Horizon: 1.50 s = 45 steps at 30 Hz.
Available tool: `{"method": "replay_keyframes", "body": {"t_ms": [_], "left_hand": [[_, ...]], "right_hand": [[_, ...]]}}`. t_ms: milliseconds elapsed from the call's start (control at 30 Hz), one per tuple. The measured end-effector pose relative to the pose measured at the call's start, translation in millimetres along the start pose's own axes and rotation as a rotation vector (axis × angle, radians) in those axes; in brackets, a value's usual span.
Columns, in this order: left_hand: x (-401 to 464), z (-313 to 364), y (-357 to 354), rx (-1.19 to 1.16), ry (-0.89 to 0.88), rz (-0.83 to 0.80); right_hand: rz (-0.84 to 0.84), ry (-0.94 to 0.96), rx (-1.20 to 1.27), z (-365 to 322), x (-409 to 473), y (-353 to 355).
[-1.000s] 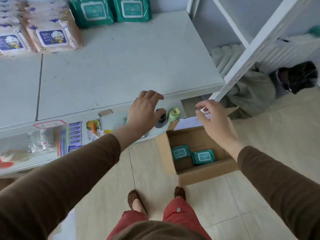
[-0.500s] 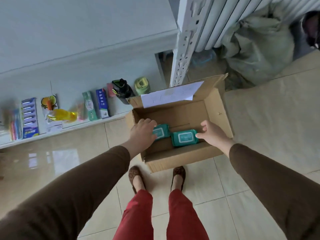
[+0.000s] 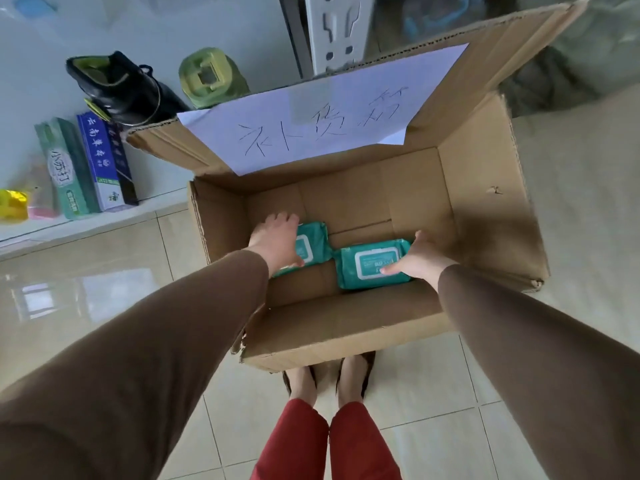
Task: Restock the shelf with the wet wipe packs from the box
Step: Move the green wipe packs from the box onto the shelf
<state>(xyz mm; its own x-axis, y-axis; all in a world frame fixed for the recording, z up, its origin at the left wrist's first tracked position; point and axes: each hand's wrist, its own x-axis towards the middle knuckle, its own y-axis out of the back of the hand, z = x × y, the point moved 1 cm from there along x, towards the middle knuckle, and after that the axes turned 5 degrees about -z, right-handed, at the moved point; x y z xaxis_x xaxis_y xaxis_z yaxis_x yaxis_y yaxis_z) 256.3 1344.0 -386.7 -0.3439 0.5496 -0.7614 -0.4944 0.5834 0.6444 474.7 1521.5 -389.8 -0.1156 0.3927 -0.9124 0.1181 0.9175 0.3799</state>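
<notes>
You are standing in a small shop, at the foot of a retail display rack. A low white shelf (image 3: pixel 104 216) is running along the floor to your left, carrying boxed toothpaste (image 3: pixel 67 168) set upright in a row beside a blue carton (image 3: pixel 98 161), a black bottle (image 3: pixel 121 88) and a green-lidded one (image 3: pixel 207 77). A white slotted steel upright (image 3: pixel 337 29), the kind used for shop shelving, is rising behind the cardboard box (image 3: pixel 346 330), whose flap is bearing a handwritten paper sign (image 3: pixel 311 119). Glossy pale floor tiles (image 3: pixel 86 289) are reflecting a window under your feet.
</notes>
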Motion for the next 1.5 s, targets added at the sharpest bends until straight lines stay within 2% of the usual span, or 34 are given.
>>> {"method": "replay_keyframes", "body": {"t_ms": [367,467,633,767,900,1200,1500], "left_hand": [[39.0,-20.2,-33.7,0.029,0.026,-0.077],[40.5,-22.0,-36.1,0.025,-0.002,-0.063],[43.4,-22.6,-35.2,0.046,-0.005,-0.051],[46.7,-28.8,-25.9,-0.003,0.001,-0.101],[34.7,-32.3,-8.7,-0.208,0.023,-0.125],[-96.1,-39.5,73.8,-0.502,0.066,0.059],[-343.3,-119.9,190.8,-0.545,0.06,0.276]], "right_hand": [[0.089,-0.016,0.095,5.8,40.2,-26.0],[0.026,-0.029,0.202,4.8,42.0,-27.5],[-0.182,-0.026,0.348,-0.5,41.2,-17.6],[-0.201,-0.011,0.4,-13.7,37.1,-5.9],[-0.188,0.036,0.434,-22.8,16.5,10.3],[-0.139,0.295,0.509,-53.9,-135.7,60.1],[-0.124,0.624,0.457,-124.4,-384.7,64.8]]}}
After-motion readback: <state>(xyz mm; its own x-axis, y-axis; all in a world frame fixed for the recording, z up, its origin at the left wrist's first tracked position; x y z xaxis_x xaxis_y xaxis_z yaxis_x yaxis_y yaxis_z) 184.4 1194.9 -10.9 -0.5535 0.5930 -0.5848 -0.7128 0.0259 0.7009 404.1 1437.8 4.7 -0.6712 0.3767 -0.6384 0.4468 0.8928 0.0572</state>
